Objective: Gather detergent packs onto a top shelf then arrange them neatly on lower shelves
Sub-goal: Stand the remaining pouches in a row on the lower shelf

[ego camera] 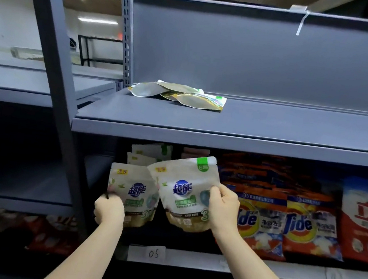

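My right hand [222,210] pinches the right edge of a white detergent pack [183,186] with a blue logo, held tilted in front of the lower shelf. My left hand [109,208] grips the lower left corner of a second white pack [134,191] standing at the shelf's left end. More white packs [150,153] stand behind them. A few flat packs [179,95] lie in a loose pile on the grey top shelf [250,129], towards its left rear.
Orange Tide bags [303,224] and a red and white bag [367,222] fill the lower shelf to the right. A label reading 05 [154,254] is on the shelf's front edge. A grey upright post [53,69] stands left. Red bags [46,233] lie at lower left.
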The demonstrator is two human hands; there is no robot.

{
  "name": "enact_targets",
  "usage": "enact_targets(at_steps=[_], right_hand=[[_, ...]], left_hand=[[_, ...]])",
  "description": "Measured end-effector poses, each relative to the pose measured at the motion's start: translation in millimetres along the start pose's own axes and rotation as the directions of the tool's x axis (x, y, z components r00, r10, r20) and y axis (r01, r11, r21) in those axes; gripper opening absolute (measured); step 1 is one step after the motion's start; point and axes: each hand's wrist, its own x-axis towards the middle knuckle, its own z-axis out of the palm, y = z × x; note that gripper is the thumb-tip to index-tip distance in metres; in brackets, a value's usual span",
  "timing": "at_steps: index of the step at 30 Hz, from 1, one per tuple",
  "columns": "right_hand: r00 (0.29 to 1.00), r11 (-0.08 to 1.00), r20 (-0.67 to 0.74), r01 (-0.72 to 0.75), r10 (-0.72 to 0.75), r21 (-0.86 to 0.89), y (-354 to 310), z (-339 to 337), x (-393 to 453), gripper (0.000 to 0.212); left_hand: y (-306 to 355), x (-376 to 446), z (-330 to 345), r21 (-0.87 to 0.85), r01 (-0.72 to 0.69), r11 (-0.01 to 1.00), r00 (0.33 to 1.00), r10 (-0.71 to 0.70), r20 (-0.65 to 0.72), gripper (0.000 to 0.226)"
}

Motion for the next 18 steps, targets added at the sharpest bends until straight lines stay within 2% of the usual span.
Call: enact_targets(at_steps=[2,4,5,6,9,11,14,16,18], right_hand=[[0.99,0.996,0.117,-0.082,0.084,-0.019,9,13,0,0.033],[0.957,0.983,0.224,-0.174,0.183,-0.058,19,27,0,0.025],[0.934,0.971,0.267,-0.234,0.239,-0.052,24,34,0,0.018],[0.909,0.953,0.294,-0.299,0.297,-0.037,30,40,-1,0.016],[0.843,0.882,0.31,-0.47,0.439,0.03,46,56,0,0.035],[0.79,0.833,0.352,-0.552,0.502,0.05,55,69,0,0.041],[0.729,0.811,0.408,-0.583,0.55,-0.052,70,94,4,0.026],[0.726,0.806,0.367,-0.574,0.582,-0.143,79,108,9,0.021],[0.744,0.807,0.318,-0.568,0.587,-0.161,89,116,14,0.012]], left_hand=[[-6,16,10,-0.027,0.043,0.999,0.988,-0.039,0.148,0.042],[-11,31,20,-0.026,0.057,0.998,0.947,-0.046,0.319,0.039],[-12,38,24,-0.024,0.054,0.998,0.937,-0.042,0.347,0.037],[-13,44,27,-0.022,0.051,0.998,0.938,-0.04,0.345,0.036],[-18,59,38,-0.047,0.084,0.995,0.943,-0.065,0.327,0.037],[-21,69,46,-0.085,0.144,0.986,0.926,-0.104,0.364,0.036],[-23,81,60,-0.189,0.184,0.965,0.905,-0.091,0.416,0.03],[-26,87,68,-0.234,0.18,0.955,0.906,-0.069,0.417,0.031],[-30,95,74,-0.224,0.177,0.958,0.897,-0.063,0.438,0.032]])
